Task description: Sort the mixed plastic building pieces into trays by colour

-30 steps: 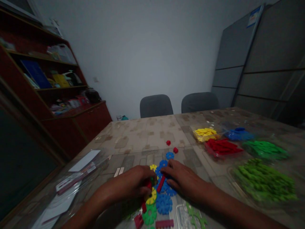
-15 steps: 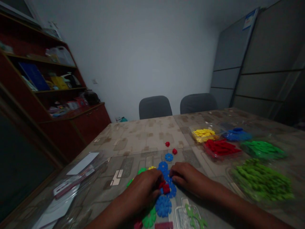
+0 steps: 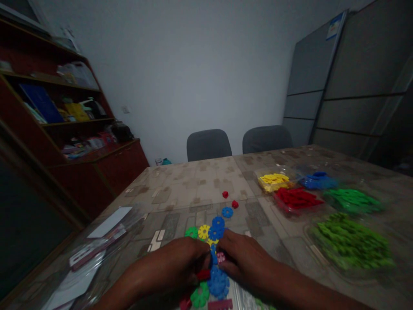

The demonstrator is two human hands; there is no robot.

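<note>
Both hands meet over a cluster of plastic snap pieces near the table's front edge. My right hand (image 3: 241,254) is closed, with a small pink-red piece (image 3: 221,257) between thumb and fingers. Close on the left, my left hand (image 3: 189,256) has its fingers curled together beside an upright-looking blue piece (image 3: 213,253); what they grip is hidden. A red block (image 3: 203,274) shows under the left hand. Around them lie blue flower discs (image 3: 218,282), a green flower disc (image 3: 200,295), a yellow flower disc (image 3: 204,231) and a dark pink strip (image 3: 220,304).
To the right stand clear trays of yellow pieces (image 3: 274,179), red pieces (image 3: 298,198), blue pieces (image 3: 318,180), green pieces (image 3: 353,200) and lime pieces (image 3: 355,241). Two small red pieces (image 3: 235,204) lie ahead. Plastic-wrapped cards (image 3: 109,221) rest at left. Two chairs (image 3: 209,144) stand behind the table.
My right hand has moved left and toward me, closing in on my left hand. My left hand has shifted slightly left, uncovering the yellow and green discs. The pink-red piece now shows at the right fingertips.
</note>
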